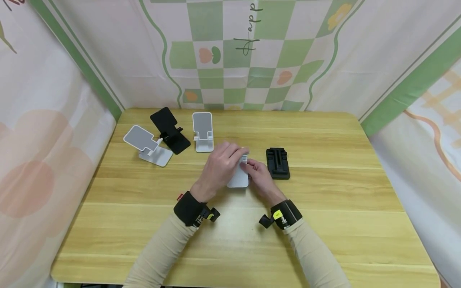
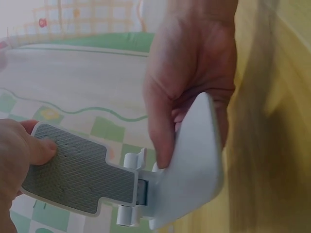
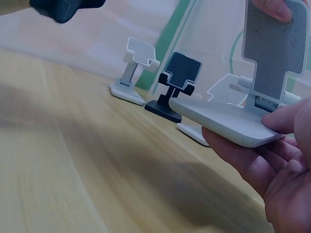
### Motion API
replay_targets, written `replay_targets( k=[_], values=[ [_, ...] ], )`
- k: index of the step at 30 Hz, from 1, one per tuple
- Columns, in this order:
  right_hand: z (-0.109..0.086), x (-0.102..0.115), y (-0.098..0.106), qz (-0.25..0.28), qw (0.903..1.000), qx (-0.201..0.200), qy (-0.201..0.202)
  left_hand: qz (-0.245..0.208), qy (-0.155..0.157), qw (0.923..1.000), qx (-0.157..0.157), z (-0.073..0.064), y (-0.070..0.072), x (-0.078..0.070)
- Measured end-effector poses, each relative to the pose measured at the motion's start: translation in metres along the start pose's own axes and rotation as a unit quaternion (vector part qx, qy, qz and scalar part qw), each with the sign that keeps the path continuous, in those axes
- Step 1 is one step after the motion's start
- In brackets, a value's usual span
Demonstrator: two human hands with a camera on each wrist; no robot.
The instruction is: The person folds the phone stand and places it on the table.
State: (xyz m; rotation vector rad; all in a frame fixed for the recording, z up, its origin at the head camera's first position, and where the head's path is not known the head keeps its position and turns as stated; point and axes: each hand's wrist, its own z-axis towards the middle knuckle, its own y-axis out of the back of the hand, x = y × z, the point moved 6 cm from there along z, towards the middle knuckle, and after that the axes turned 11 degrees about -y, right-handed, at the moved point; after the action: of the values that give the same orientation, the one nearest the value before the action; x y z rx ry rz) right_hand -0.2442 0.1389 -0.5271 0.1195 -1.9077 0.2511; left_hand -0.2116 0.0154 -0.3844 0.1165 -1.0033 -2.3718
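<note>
A white phone stand [image 1: 237,178] with a grey textured pad is held above the table between both hands. My left hand [image 1: 221,166] pinches the top of its back plate [image 2: 68,170], the thumb lying on the grey pad. The right hand [image 1: 261,176] grips the base [image 3: 218,119] near the hinge, thumb on top and fingers beneath. The plate stands raised at an angle from the base, as both wrist views show. Right of the hands, a folded black phone stand [image 1: 278,163] lies on the table.
Toward the back left stand an unfolded white phone stand [image 1: 155,154], a black one [image 1: 171,132] and another white one [image 1: 203,132]. The wooden table [image 1: 342,200] ends at a patterned curtain [image 1: 252,80] behind and at the sides.
</note>
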Motion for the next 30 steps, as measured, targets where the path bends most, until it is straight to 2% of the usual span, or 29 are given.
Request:
replay_targets(
  k=[9,23,30],
  values=[
    [0.0,0.002,0.003,0.006,0.9996,-0.026,0.012,0.002,-0.009,1.0,0.002,-0.004,-0.005,-0.008],
    [0.0,0.003,0.004,0.04,0.9988,-0.028,0.009,-0.003,-0.014,0.9999,0.002,-0.016,-0.01,-0.02],
    [-0.002,0.009,0.002,0.063,0.9978,-0.022,0.001,0.021,-0.027,0.9993,0.014,-0.019,-0.014,-0.025]
  ],
)
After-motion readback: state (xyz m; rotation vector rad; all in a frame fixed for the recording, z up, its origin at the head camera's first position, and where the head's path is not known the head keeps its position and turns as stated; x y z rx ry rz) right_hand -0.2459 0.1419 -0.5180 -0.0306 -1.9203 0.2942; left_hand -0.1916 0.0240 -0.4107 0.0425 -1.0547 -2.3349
